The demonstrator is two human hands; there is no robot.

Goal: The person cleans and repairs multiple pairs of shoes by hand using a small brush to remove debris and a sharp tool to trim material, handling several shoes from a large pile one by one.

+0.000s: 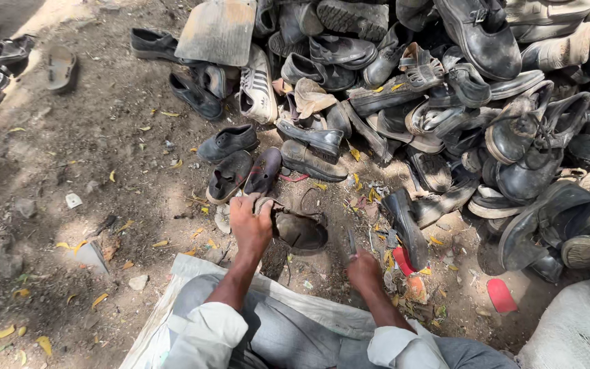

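Head view: a worn dark shoe point(300, 231) is lying on the dirt ground point(104, 171), just in front of the person's knees and near the edge of a big pile of old shoes point(445, 89). The left hand point(250, 222) is clamped on the shoe's heel end, fingers over the rim, so the shoe is pinned on its side w/ the sole partly turned up. The right hand point(363, 268) is closed around a thin metal tool point(352, 240), which points up toward the shoe; hands are apart, the tool tip is near the shoe but contact cannot be told.

The shoe looks like old leather or rubber, dusty, creased and soft in the upper, prob. stiffer at the sole. It is judged light and not fragile, but floppy; the firm heel or sole edge seems the best place to take it.

Other things: a white striped sneaker point(259, 85), a flat grey board point(218, 31) on top of the pile, red scraps point(500, 295), yellow leaves, small stones. A pale sack cloth point(172, 307) is spread under the person.
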